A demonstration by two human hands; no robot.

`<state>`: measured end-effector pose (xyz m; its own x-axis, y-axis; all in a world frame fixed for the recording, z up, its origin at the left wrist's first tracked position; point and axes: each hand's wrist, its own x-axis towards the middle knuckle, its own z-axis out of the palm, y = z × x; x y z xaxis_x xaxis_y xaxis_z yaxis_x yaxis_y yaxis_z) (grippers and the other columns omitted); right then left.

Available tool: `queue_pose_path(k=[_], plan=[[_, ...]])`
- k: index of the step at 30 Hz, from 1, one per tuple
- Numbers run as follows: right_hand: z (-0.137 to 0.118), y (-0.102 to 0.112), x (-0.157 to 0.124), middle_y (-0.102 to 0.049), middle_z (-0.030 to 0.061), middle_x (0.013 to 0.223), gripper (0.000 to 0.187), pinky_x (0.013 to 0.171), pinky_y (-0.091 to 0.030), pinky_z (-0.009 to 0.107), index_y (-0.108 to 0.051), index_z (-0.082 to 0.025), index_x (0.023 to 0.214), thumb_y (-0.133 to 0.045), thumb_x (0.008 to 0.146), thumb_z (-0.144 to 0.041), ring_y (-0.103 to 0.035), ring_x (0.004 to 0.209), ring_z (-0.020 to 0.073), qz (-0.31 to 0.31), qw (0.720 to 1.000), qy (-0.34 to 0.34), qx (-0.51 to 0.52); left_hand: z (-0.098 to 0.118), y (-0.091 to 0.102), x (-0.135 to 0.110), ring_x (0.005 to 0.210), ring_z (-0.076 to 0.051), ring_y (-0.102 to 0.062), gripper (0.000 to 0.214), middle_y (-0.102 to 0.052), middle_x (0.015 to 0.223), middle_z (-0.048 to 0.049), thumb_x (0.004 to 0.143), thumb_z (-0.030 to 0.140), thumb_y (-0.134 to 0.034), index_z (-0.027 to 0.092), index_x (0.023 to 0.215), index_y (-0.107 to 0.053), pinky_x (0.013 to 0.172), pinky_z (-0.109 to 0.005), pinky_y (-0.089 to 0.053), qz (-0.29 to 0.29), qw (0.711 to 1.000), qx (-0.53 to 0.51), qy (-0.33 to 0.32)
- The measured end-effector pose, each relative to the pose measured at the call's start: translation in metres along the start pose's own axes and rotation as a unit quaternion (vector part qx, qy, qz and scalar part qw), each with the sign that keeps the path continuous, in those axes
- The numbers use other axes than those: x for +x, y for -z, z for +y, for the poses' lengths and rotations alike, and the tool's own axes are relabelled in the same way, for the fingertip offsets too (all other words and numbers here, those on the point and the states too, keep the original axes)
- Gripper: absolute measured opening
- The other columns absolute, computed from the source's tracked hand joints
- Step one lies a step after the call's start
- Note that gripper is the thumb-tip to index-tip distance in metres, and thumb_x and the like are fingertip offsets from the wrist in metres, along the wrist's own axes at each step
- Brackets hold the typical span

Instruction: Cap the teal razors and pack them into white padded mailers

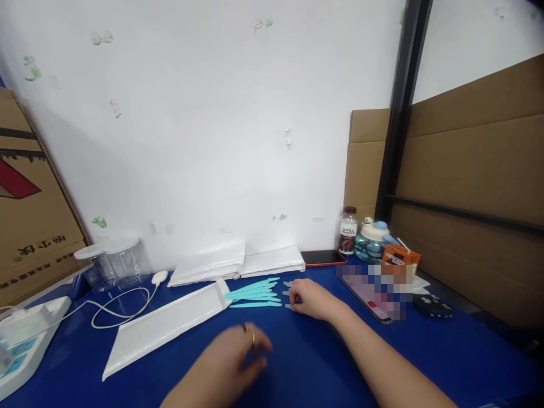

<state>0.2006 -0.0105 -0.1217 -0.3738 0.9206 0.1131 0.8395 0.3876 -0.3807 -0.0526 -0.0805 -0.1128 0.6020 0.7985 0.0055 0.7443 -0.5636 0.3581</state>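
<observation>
My right hand [309, 299] rests on the blue tabletop with its fingers curled and pinched together. The fingertips are at several small translucent plastic pieces [287, 284]; whatever is between them is hidden. Just left of these, slim turquoise plastic sticks [255, 291] lie fanned out, some overlapping. Their left ends touch the end of a long white plastic-wrapped strip [170, 323], which lies slantwise. Nearer to me, my left hand [232, 362] is blurred by motion above the table. Its thumb and bent fingers are apart, with nothing visible between them, and a ring shows on one finger.
White wrapped packs [212, 262] lie along the wall beside a red-edged phone [323, 258]. A bottle [348, 232], a teal jug [370, 245], an orange box [399, 260] and another phone [365, 294] stand or lie at right. Clear jars [123, 263], a white cable [100, 309] and a power strip [46, 340] occupy the left.
</observation>
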Motion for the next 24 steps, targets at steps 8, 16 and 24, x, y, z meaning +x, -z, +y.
queue_pose_path(k=[8,16,24], plan=[[-0.011,0.007,-0.007,-0.065,0.0029,0.067,0.006,0.047,-0.035,0.021,-0.065,-0.018,0.064,-0.064,0.065,-0.012,-0.055,0.056,0.0142,-0.082,0.993,-0.055,0.056,-0.042,0.01,0.092,0.089,-0.022,-0.056,0.012,-0.062,0.093,-0.006,0.079,0.022,-0.05,0.02,0.087,-0.059,0.075,-0.031,-0.041,0.035,0.987,0.15,0.035],[-0.013,0.005,-0.007,-0.065,0.0009,0.066,0.01,0.049,-0.037,0.02,-0.065,-0.019,0.07,-0.065,0.065,-0.01,-0.057,0.057,0.0137,-0.122,0.987,-0.046,0.097,-0.051,0.004,0.084,0.076,-0.016,-0.056,0.011,-0.063,0.081,-0.0022,0.08,0.027,-0.049,0.02,0.079,-0.058,0.063,-0.024,-0.036,0.04,0.997,0.056,0.035],[-0.006,0.003,-0.003,-0.064,-0.0002,0.07,0.011,0.055,-0.039,0.019,-0.064,-0.016,0.076,-0.055,0.072,-0.011,-0.055,0.062,0.0108,-0.002,0.992,-0.005,0.127,-0.055,0.006,0.079,0.072,-0.014,-0.056,0.014,-0.062,0.079,-0.0012,0.082,0.03,-0.048,0.02,0.081,-0.057,0.06,-0.023,-0.035,0.056,0.998,0.012,0.025]])
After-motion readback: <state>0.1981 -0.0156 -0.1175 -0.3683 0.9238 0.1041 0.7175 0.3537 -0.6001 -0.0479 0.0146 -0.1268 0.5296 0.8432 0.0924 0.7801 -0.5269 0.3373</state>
